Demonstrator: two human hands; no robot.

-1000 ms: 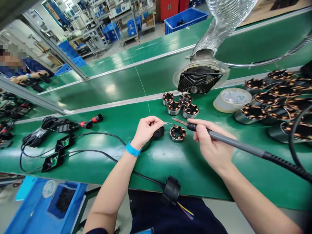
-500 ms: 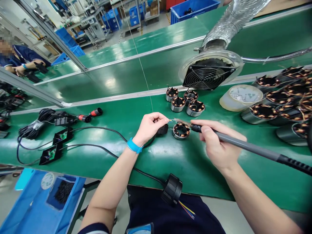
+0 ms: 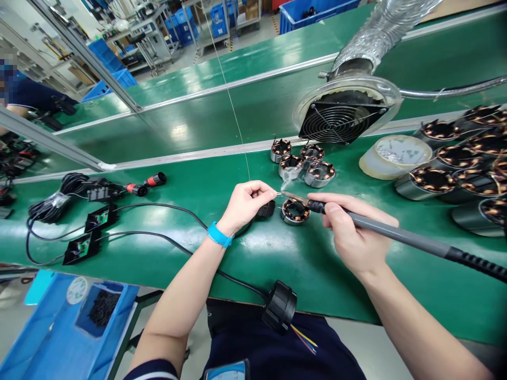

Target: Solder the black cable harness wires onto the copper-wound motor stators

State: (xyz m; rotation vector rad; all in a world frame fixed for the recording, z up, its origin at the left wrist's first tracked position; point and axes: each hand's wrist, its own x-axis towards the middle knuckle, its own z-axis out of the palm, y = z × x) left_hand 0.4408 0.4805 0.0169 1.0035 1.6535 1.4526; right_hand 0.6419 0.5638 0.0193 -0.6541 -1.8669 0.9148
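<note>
Evidently the left hand (image 3: 253, 203) pinches thin wires (image 3: 279, 194), below and left of the fan (image 3: 336, 122); they look soft and fragile, best taken just behind their ends. The right hand (image 3: 354, 232) grasps an iron (image 3: 420, 241) below the fan, probably light and stiff, safest by its handle. Farther from the fan than four coils (image 3: 320, 174), a ring (image 3: 295, 220) crowds the tip; a tub (image 3: 396, 157) stands right of the fan.

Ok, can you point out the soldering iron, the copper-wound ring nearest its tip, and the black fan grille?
Soldering iron (image 3: 412, 238): head view, on its grey handle.
Copper-wound ring (image 3: 295, 221): head view, on the front of its metal wall.
Black fan grille (image 3: 341, 123): head view, near its middle.
</note>
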